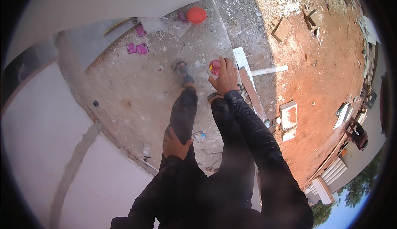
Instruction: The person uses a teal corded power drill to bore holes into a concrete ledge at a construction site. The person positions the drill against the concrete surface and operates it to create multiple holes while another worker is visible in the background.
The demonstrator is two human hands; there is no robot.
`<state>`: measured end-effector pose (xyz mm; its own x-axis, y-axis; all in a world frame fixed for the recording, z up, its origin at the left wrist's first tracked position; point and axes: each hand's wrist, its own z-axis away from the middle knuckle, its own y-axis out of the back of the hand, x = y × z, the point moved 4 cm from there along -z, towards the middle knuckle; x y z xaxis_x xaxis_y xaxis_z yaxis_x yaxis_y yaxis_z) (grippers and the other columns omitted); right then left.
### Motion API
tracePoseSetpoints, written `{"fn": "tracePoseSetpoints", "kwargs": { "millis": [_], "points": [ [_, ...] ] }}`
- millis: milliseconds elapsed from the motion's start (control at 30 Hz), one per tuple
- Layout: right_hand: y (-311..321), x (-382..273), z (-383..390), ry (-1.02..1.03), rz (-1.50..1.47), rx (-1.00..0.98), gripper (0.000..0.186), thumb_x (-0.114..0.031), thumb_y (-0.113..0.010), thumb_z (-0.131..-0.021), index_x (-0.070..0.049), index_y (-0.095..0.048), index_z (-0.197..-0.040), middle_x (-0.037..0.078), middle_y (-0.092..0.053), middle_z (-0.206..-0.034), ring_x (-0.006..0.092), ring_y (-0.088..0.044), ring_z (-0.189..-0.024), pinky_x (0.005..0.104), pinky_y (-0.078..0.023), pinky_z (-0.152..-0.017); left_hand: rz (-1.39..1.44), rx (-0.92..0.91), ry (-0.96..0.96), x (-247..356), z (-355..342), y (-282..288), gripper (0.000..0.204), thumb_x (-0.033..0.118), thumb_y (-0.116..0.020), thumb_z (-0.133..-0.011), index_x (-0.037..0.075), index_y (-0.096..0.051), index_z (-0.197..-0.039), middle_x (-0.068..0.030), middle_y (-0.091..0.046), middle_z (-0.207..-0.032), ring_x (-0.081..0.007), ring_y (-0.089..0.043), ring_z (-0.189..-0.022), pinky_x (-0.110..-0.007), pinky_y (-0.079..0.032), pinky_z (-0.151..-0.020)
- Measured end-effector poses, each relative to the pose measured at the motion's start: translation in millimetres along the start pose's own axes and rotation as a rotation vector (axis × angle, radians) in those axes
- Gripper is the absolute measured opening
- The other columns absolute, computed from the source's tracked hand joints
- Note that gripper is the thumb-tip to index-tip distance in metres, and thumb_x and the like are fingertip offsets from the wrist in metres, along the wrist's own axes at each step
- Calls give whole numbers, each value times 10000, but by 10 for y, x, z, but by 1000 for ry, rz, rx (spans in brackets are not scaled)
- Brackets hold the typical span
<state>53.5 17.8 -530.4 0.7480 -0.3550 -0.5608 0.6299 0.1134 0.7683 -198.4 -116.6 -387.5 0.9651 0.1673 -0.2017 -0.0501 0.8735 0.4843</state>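
My right hand (pixel 226 76) reaches down past my right knee, its fingers closed over the right side of a small round tub (pixel 210 74). Pink-red contents (pixel 216 64) show in the tub, with a small yellow piece among them. Part of the tub is hidden behind the fingers. My left hand (pixel 175 144) lies on my left thigh, thumb apart from the fingers, holding nothing. Both forearms are in black sleeves. My sandalled left foot (pixel 180 67) stands on the dusty concrete floor, left of the tub.
A red bucket (pixel 196 15) stands ahead, with pink packets (pixel 142 48) to its left. Boards (pixel 253 94) and a white pipe (pixel 269 70) lie along the slab edge to my right. Beyond are red soil, wood scraps and another person (pixel 359 137). A white wall (pixel 49 117) is left.
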Motion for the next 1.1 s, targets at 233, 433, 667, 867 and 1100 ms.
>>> {"fn": "tracePoseSetpoints", "kwargs": {
  "millis": [233, 433, 667, 867, 1100],
  "points": [
    [-1256, 192, -865, 33, 2, 107, 826, -202, -783, -597, -33, -381, -1298, 155, -449, -1208, 330, -472, -1122, 413, -419, -896, 79, -17, -26, -125, -356, 135, 696, 491, -683, -751, 71, -478, -1267, -165, -528, -1121, -348, -544, -1040, -458, -472, -829],
    [-1552, 191, -1288, -8, -43, 207, 848, -183, -798, -581, -43, -384, -1309, 189, -457, -1207, 358, -498, -1094, 411, -446, -898, 153, -13, -38, -226, -449, 201, 595, 449, -681, -764, 71, -535, -1199, -150, -544, -1097, -345, -553, -1025, -462, -474, -809],
    [-1636, 350, -1446, -8, -29, 194, 834, -210, -803, -593, -46, -390, -1299, 184, -461, -1189, 360, -499, -1085, 411, -454, -890, 157, -13, -42, -274, -533, 261, 571, 430, -690, -756, 84, -548, -1188, -142, -549, -1098, -346, -561, -1021, -467, -473, -807],
    [-1624, 327, -1387, -46, 50, 92, 794, -199, -792, -597, -56, -398, -1271, 159, -468, -1136, 336, -500, -1056, 402, -453, -865, 156, 1, -37, -281, -531, 271, 556, 422, -694, -751, 94, -554, -1178, -141, -549, -1100, -346, -560, -1022, -476, -473, -802],
    [-1627, 375, -1258, -42, 47, 142, 791, -187, -797, -570, -60, -402, -1244, 138, -476, -1075, 327, -503, -1015, 411, -456, -826, 155, 24, -67, -248, -478, 214, 546, 420, -696, -748, 96, -561, -1166, -137, -552, -1093, -341, -561, -1016, -476, -474, -787]
  ]
}}
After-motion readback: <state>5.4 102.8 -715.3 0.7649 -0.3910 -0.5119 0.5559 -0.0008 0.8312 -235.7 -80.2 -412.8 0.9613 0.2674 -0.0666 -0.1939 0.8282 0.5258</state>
